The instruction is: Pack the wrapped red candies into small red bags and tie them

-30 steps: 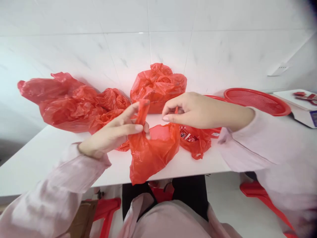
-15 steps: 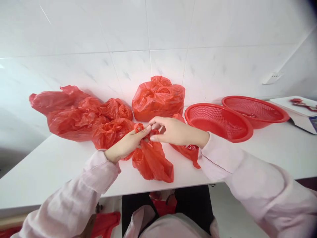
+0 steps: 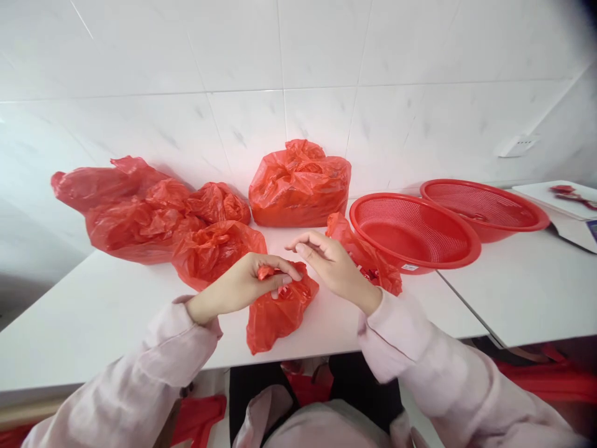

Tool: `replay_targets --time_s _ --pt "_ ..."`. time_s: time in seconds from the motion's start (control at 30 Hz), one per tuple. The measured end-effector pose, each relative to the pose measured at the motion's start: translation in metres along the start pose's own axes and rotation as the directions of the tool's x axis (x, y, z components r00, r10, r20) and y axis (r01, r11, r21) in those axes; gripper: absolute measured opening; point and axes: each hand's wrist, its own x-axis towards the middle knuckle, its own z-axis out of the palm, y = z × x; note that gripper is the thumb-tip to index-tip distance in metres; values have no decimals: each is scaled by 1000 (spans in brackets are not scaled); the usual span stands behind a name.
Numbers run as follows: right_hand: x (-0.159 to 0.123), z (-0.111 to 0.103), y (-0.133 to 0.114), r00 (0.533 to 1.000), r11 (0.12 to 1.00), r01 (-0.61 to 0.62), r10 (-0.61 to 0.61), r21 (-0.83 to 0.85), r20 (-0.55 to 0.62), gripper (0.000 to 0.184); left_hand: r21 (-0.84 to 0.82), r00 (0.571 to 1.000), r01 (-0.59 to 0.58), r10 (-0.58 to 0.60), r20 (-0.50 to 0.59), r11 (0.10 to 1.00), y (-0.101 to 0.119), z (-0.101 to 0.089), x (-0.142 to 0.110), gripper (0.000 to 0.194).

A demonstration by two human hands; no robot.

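A small red plastic bag (image 3: 280, 314) rests near the front edge of the white table. At its top, my left hand (image 3: 249, 283) grips the gathered plastic between thumb and fingers. Just to the right of the bag, my right hand (image 3: 333, 267) hovers with its fingers loosely stretched and nothing visible in them. Beyond that hand lies another red plastic bag (image 3: 380, 267), with printed red and white items showing through its opening. A crumpled red bag (image 3: 214, 249) sits to the left of the held one.
Large filled red bags (image 3: 125, 218) are piled at the left, and another full bag (image 3: 301, 186) stands against the tiled wall. Two red mesh baskets (image 3: 415, 233) are at the right. Behind them is a white scale (image 3: 559, 199) with small red things on it. A wall socket (image 3: 517, 146) is above.
My right hand has come off the held bag and moved slightly right and down. My left hand has shifted right and down with the bag's top, and the bag now sits lower and more bunched.
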Motion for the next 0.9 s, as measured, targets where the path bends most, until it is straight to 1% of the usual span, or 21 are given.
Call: replay_targets --time_s 0.07,0.1,0.13,0.2,0.27,0.3,0.33,0.37,0.4,0.47,0.5,0.53,0.57,0.6,0.67,0.73,0.8,0.83,0.87,0.9 --pt "4 8 17 997 998 -61 61 -8 37 22 152 997 -37 48 -66 988 -6 2 -3 18" --pt "4 11 23 993 996 -95 94 5 73 23 248 989 -68 98 -112 966 -10 4 -4 21" --pt "3 13 26 987 992 -121 117 25 105 24 342 974 -99 161 -158 934 -14 5 -5 24" --pt "0 17 29 977 985 -155 141 75 162 28 480 927 -159 297 -227 863 -20 9 -7 25" --pt "-5 19 28 963 978 -176 148 110 224 31 535 873 -201 397 -282 820 -25 14 -10 23" --pt "-7 19 26 959 978 -172 140 114 246 29 548 852 -208 425 -305 810 -26 15 -11 21" --pt "-9 19 24 958 982 -155 122 111 259 25 560 840 -209 440 -316 802 -28 17 -13 19" --pt "-11 18 22 959 987 -127 97 97 268 20 576 842 -211 446 -304 790 -30 17 -15 17" --pt "-14 17 20 960 994 -87 66 63 273 17 600 851 -217 451 -270 770 -33 16 -17 18" --pt "-21 12 18 967 996 18 5 -90 254 21 664 876 -242 454 -165 708 -41 12 -23 26" --pt "-27 8 19 971 978 68 -20 -195 238 25 693 886 -252 449 -114 676 -48 9 -28 28" --pt "-34 4 22 975 949 99 -33 -299 219 29 716 895 -250 438 -86 652 -55 5 -34 29" --pt "-43 0 27 980 915 107 -31 -388 196 32 734 901 -227 423 -91 640 -64 1 -42 26" --pt "-53 -5 35 985 887 90 -14 -452 169 35 746 910 -184 398 -116 640 -74 -3 -51 23" --pt "-75 -13 56 989 858 2 76 -513 131 38 743 928 -75 319 -191 665 -97 -7 -72 20" --pt "-96 -20 79 977 844 -91 178 -529 116 40 705 952 -16 226 -206 709 -119 -5 -92 26" --pt "-110 -22 97 961 844 -162 253 -511 112 39 632 970 14 144 -198 775 -135 4 -106 29" --pt "-113 -22 102 955 850 -198 279 -488 99 39 589 968 32 121 -218 808 -139 10 -109 29" --pt "-113 -19 105 952 858 -237 298 -456 65 38 548 960 54 108 -260 835 -142 18 -109 29" --pt "-111 -15 105 951 866 -277 309 -416 11 37 511 938 74 115 -328 856 -143 26 -106 29"
